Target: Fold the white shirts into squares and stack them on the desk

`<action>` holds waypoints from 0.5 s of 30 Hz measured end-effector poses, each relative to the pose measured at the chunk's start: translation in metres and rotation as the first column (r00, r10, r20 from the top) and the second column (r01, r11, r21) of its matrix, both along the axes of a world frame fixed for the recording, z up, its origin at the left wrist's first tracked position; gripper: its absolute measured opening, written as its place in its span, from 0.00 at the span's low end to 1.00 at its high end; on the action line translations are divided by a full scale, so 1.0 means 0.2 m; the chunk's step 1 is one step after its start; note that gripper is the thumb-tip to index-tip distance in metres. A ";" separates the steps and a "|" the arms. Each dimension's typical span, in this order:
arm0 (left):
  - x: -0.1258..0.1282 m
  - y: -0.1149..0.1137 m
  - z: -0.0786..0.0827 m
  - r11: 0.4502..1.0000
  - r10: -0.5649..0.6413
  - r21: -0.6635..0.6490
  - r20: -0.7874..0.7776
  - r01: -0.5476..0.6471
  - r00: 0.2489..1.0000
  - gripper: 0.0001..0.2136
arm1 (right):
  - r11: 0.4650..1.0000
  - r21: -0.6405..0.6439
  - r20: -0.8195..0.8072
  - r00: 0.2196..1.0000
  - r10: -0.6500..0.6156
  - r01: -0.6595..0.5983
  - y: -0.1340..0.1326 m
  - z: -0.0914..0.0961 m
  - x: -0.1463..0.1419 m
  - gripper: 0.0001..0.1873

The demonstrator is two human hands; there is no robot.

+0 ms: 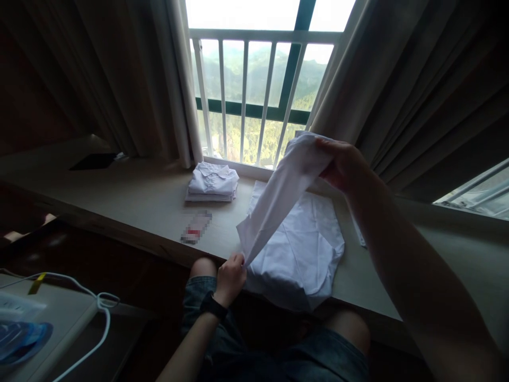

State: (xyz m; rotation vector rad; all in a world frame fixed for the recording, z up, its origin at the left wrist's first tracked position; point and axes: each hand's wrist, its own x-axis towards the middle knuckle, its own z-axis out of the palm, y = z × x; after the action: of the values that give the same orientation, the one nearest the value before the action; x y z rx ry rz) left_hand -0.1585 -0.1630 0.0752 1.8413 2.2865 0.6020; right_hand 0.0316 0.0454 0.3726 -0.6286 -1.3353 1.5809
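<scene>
A white fabric shirt is laid at the near edge of the pale bench. Its sleeve is gripped by the left hand and, at 1 o'clock, the right hand. Folded white shirts are stacked at 10 o'clock.

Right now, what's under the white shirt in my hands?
The white shirt lies on the pale ledge; a flat white sheet pokes out beneath its far edge. The rest of that sheet is covered.
</scene>
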 end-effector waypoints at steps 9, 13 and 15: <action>0.21 0.09 -0.02 0.927 -0.367 0.108 0.062 0.359 0.928 0.07 | 0.876 -0.125 0.131 0.883 -0.451 0.466 0.23 -0.13 0.35 0.14; 0.17 0.16 -0.10 0.947 -0.309 0.144 0.152 0.288 0.939 0.10 | 0.804 -0.163 0.290 0.807 -0.515 0.572 0.30 -0.35 0.52 0.08; 0.12 0.21 -0.14 0.957 -0.255 0.182 0.162 0.225 0.953 0.10 | 0.801 -0.215 0.401 0.798 -0.450 0.559 0.32 -0.47 0.56 0.07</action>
State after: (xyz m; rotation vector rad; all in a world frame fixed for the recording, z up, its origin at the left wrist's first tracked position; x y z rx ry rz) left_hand -0.1346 -0.1201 0.0473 2.0023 1.9094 0.8984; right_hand 0.1441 0.1094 0.2785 -1.3942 -1.0079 1.2727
